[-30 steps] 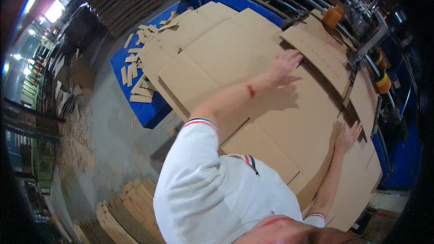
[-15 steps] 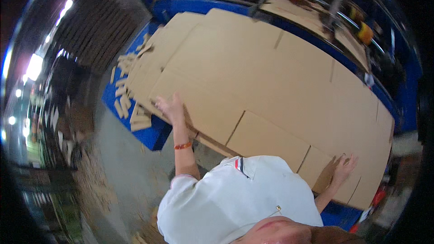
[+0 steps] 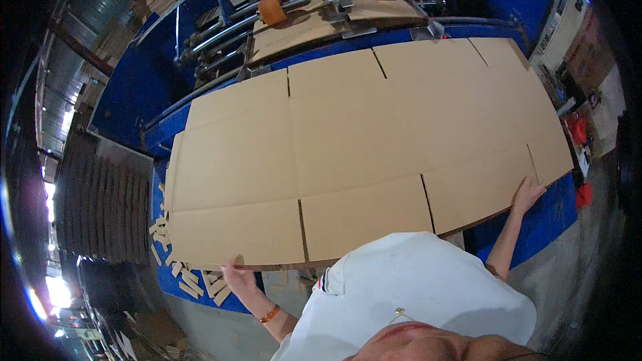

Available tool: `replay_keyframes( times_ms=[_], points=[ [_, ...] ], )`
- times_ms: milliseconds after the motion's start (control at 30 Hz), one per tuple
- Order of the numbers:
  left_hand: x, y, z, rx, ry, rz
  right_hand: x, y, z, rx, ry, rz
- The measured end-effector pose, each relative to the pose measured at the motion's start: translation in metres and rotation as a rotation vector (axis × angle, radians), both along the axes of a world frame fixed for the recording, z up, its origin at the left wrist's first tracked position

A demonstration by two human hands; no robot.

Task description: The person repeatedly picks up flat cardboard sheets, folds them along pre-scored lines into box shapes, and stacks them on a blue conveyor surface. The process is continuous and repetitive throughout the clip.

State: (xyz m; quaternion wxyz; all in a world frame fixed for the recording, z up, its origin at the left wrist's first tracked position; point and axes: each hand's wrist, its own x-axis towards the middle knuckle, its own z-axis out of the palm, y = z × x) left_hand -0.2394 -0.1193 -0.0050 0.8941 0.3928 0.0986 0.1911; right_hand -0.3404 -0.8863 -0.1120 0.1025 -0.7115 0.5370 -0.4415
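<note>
A large flat cardboard box blank (image 3: 354, 134), slotted along its long edges and lightly creased, lies across the blue table of a machine. My left hand (image 3: 239, 277) pinches its near edge toward the left, thumb on top and fingers hidden beneath. At the near right corner, next to a slot, my right hand (image 3: 529, 195) holds the same edge, its fingers partly out of sight under the board. Along the left side a second cardboard edge shows just under the blank, so more than one sheet seems to lie there.
Beyond the blank stands the blue machine (image 3: 127, 110), with metal bars, orange rollers (image 3: 272, 10) and another cardboard sheet (image 3: 294, 32) inside. Cardboard offcuts (image 3: 190, 284) litter the table's left corner. A tall stack of dark sheets (image 3: 100, 200) stands at the left.
The view has swung round, so the blank now lies squarely ahead. Both hands, whose fingers were spread over the board, now grip its near edge.
</note>
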Motion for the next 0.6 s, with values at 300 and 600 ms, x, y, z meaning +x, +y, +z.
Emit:
replay_keyframes(
  times_ms=[300,600],
  points=[
    [0.049,0.01,0.104,1.06,0.14,0.122,-0.102,-0.091,-0.002,0.999,-1.312,0.43],
    [0.096,-0.002,0.07,1.194,0.175,0.216,-0.014,0.111,0.178,0.245,-1.179,0.49]
  ],
)
